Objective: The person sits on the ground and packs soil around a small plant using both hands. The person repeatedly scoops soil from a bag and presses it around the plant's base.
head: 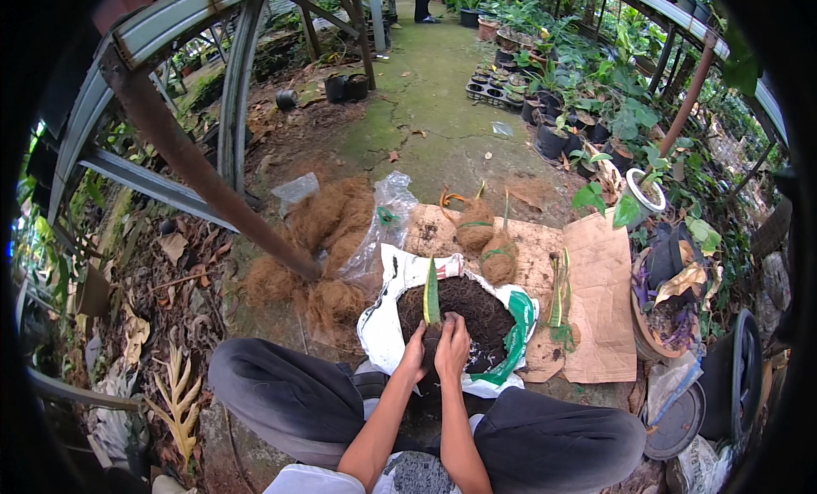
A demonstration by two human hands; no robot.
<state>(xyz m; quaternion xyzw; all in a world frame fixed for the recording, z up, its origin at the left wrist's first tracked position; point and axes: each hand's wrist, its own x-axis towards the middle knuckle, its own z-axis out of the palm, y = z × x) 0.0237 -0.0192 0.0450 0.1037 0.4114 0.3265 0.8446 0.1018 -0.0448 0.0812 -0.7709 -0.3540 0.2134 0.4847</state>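
Between my legs stands an opened white and green plastic sack [520, 328] with its rim rolled down. Dark soil [475, 296] with fine roots fills it. Over its near side, my left hand [413, 353] and my right hand [452, 344] cup a dark clump of soil [431, 341] from both sides. Out of that clump rises one upright snake plant leaf [431, 296], green with yellow margins. The lower end of the leaf is hidden by the soil and my fingers.
Cardboard [600, 302] beyond the sack bears two fibre-wrapped plant balls [499, 258] tied with green string, and loose snake plant leaves [559, 293]. Coconut fibre [332, 226] and clear plastic [389, 207] lie left, around a rusty post [191, 168]. Potted plants [552, 136] line the right; a person [423, 2] stands far ahead.
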